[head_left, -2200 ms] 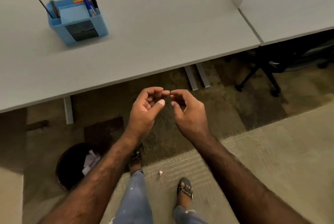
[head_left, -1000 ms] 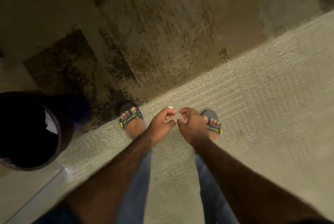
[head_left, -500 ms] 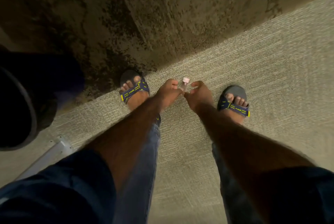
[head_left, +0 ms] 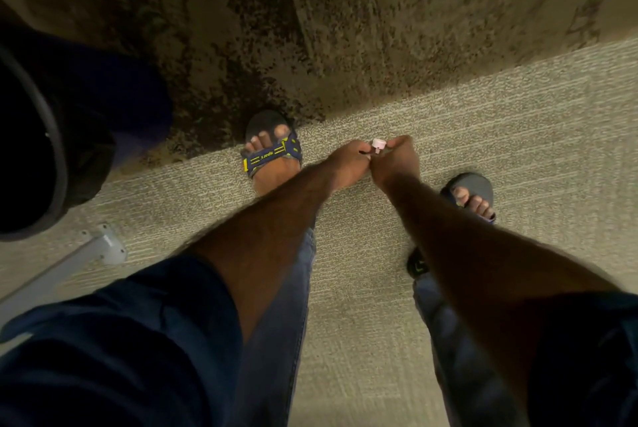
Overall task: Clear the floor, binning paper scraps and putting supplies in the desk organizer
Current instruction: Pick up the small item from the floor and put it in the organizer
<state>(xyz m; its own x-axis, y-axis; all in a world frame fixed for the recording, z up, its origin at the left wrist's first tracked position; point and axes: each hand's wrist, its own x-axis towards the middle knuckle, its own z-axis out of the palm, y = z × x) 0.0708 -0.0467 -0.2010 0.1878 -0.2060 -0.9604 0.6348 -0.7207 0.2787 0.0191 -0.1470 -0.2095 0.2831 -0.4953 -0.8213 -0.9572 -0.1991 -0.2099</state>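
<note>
A small pink push pin (head_left: 377, 144) is just above the light carpet, between my two feet. My left hand (head_left: 345, 166) and my right hand (head_left: 397, 162) meet at it with curled fingers. The right thumb and fingers pinch its round head, and the left fingertips pinch its lower stem. The pin's point is hidden by my fingers. A black waste bin (head_left: 57, 136) stands at the left edge, its inside too dark to see. The desk organizer is out of view.
My sandalled feet (head_left: 272, 154) (head_left: 473, 193) stand on the carpet either side of my hands. A grey metal desk foot (head_left: 103, 247) lies at lower left beside the bin. Darker mottled carpet (head_left: 345, 29) fills the upper half.
I have bent down from the desk towards the floor, so the desk and organizer have left view. Both hands dropped to the carpet and the pink pin now sits between their fingertips.
</note>
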